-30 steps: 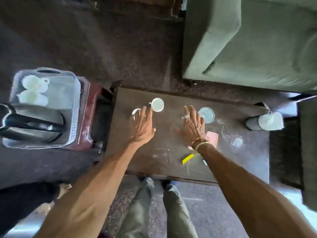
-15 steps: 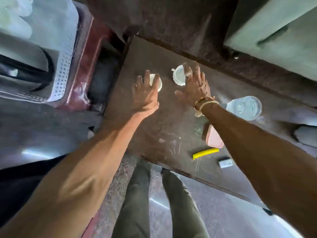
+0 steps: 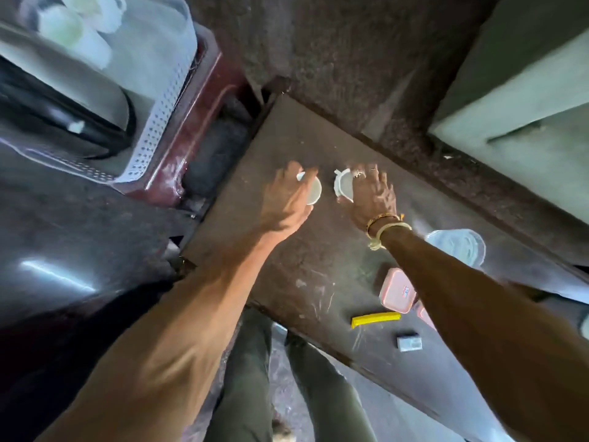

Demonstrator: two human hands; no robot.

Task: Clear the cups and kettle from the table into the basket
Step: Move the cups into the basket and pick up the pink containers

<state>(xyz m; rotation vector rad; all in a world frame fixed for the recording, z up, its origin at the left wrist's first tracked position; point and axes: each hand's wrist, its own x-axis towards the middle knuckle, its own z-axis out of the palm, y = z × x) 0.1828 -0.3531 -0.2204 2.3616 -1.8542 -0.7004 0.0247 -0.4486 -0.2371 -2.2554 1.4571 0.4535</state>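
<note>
Closest in, a yellow strip (image 3: pixel 376 319), a small grey box (image 3: pixel 409 342) and a pink lidded box (image 3: pixel 396 290) are seen lying on the counter (image 3: pixel 302 256), with a clear tub (image 3: pixel 455 247) a bit further back. None of that is task stuff, so it can be ignored.

Mid-counter, two white cups are being dealt with at once. The left cup (image 3: pixel 312 191) is wrapped by the left hand (image 3: pixel 285 199), grip closed round its side. The right cup (image 3: pixel 342 186) is covered from above by the right hand (image 3: pixel 373 193), fingers curled over the rim, so that grip looks taken too, though the thumb is mostly hidden. Whether either cup is off the surface can't be told.

These look like small ceramic cups, so light and stiff, but chippy and a bit slick. They're probably best held round the body or by the handle, and not knocked together.

Furthest off, to the left, the basket (image 3: pixel 153 122) is seen with the kettle (image 3: pixel 63 100) and two more cups (image 3: pixel 73 30) already inside.
</note>
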